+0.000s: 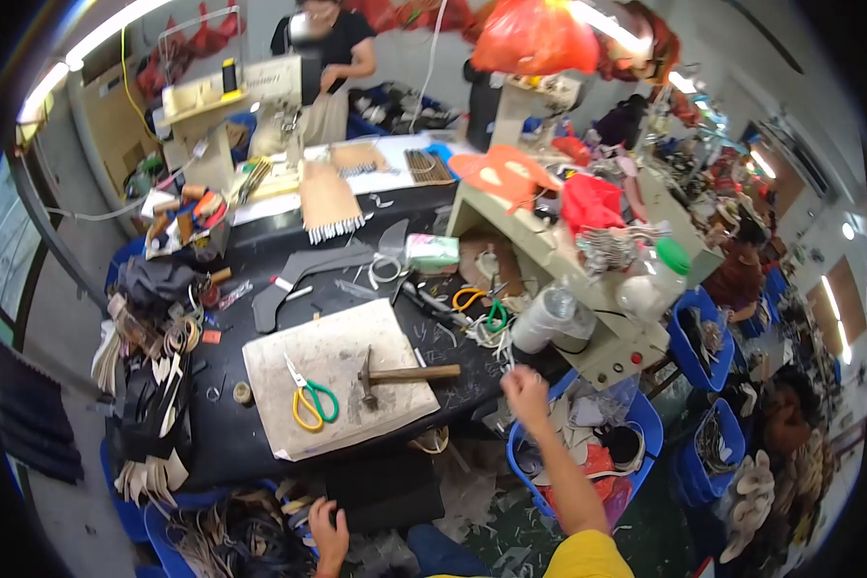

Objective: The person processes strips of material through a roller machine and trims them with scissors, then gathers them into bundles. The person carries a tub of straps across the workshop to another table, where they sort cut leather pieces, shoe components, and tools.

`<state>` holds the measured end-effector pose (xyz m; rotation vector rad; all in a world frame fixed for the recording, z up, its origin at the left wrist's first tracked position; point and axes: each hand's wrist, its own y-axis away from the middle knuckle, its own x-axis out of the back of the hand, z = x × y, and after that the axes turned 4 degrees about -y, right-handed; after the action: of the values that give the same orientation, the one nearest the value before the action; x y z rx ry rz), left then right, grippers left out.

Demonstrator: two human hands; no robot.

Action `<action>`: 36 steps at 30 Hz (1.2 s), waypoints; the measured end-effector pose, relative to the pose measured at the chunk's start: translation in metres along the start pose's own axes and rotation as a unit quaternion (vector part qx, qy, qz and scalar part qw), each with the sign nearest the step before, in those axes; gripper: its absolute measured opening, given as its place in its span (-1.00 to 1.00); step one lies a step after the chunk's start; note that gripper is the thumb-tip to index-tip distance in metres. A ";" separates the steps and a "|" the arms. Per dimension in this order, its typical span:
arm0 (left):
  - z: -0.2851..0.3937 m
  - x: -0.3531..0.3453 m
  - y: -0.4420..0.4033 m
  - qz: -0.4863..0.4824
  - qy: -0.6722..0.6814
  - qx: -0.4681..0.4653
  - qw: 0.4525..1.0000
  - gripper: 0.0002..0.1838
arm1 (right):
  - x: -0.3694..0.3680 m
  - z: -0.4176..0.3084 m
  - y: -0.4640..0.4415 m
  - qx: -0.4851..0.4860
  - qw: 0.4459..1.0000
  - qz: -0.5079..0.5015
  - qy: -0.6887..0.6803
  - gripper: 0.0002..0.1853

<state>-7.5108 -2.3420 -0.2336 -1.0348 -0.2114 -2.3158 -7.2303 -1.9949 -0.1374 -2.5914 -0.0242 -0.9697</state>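
Left hand (328, 530), 7 o'clock, fingers parted, cannot tell if gripping | straps (246, 537), at left hand's 9 o'clock, probably light, limp, tangle-prone, best taken by one loose end | bin (653, 431), 4 o'clock | right hand (525, 393), near bin's 10 o'clock side, bunched narrow, cannot tell if holding | hammer (414, 372), right hand's 9 o'clock

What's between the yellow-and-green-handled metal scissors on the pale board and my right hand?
The head view shows a wooden-handled metal hammer, then black tabletop before your right hand.
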 end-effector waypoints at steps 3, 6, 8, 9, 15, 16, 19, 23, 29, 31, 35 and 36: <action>0.035 -0.008 -0.062 0.036 0.032 0.043 0.998 -0.76 | 0.022 -0.014 -0.078 0.010 0.999 0.018 0.039 -0.77; 0.017 -0.022 -0.109 0.124 -0.010 0.083 0.989 -0.73 | 0.022 0.016 -0.100 0.016 0.997 -0.032 0.074 -0.75; 0.007 -0.017 -0.140 0.166 -0.056 0.079 0.981 -0.71 | 0.017 0.041 -0.087 -0.054 0.983 -0.148 0.098 -0.74; -0.003 -0.016 -0.155 0.172 -0.064 0.070 0.980 -0.70 | 0.008 0.067 -0.076 -0.045 0.977 -0.177 0.112 -0.74; -0.061 -0.039 -0.211 0.166 -0.147 0.104 0.970 -0.67 | -0.045 0.120 -0.026 -0.135 0.950 -0.254 0.124 -0.62; -0.057 -0.043 -0.217 0.164 -0.175 0.101 0.965 -0.67 | -0.041 0.117 -0.020 -0.165 0.940 -0.252 0.159 -0.62; -0.053 -0.044 -0.222 0.157 -0.236 0.072 0.956 -0.65 | -0.044 0.149 0.006 -0.079 0.955 -0.168 0.231 -0.59; -0.053 -0.042 -0.220 0.149 -0.229 0.127 0.953 -0.60 | -0.065 0.284 0.015 -0.090 0.942 0.029 0.323 -0.36; -0.053 -0.043 -0.218 0.159 -0.259 0.142 0.942 -0.61 | -0.062 0.406 0.046 -0.305 0.947 -0.087 0.055 -0.51; -0.059 -0.045 -0.217 0.142 -0.264 0.125 0.946 -0.61 | -0.085 0.344 0.023 -0.379 0.916 -0.089 0.098 -0.51; -0.060 -0.052 -0.217 0.131 -0.273 0.118 0.946 -0.61 | -0.090 0.275 0.025 -0.488 0.858 -0.053 0.153 -0.51; -0.055 -0.052 -0.220 0.138 -0.287 0.135 0.938 -0.61 | -0.083 0.234 0.011 -0.481 0.847 -0.080 0.213 -0.54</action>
<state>-7.6438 -2.1595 -0.2893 -1.4646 -0.5566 -1.6325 -7.1448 -1.9145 -0.3561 -3.1529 0.4952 -2.0119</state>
